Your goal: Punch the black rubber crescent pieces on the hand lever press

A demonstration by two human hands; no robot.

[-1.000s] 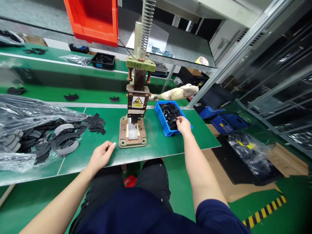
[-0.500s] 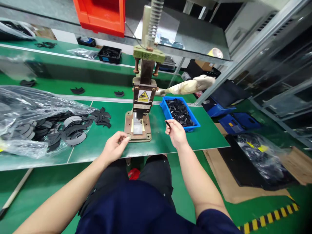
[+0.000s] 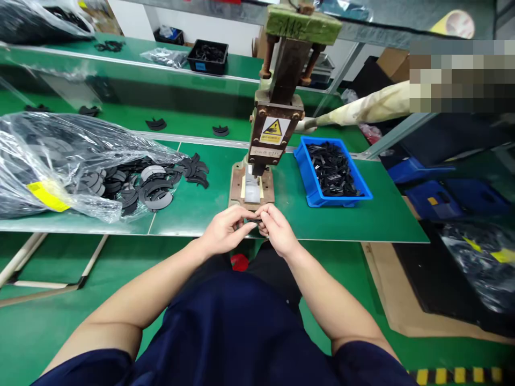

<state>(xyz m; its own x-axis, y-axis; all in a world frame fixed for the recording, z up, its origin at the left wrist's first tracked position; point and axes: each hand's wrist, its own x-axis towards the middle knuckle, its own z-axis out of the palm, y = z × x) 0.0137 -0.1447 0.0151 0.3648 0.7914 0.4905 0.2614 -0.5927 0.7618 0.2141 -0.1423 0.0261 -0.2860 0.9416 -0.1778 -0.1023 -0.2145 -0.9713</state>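
My left hand and my right hand meet at the front of the press base. Between their fingertips is a small dark strip-like part, mostly covered by the fingers. Both hands pinch it, one at each end. Just behind them stands the hand press with a yellow warning label. Its ram comes down over a pale block on the base. A blue bin of small black parts sits to the right of my right hand.
Left of the press, a clear plastic bag spills black curved pieces onto the green table. Single curved pieces lie on the strip behind. The press's wrapped lever sticks out right. A black bin stands at the back.
My right hand has moved left from beside the blue bin, bringing the small dark part to my left hand, which now grips it too. The camera view has shifted and come closer.
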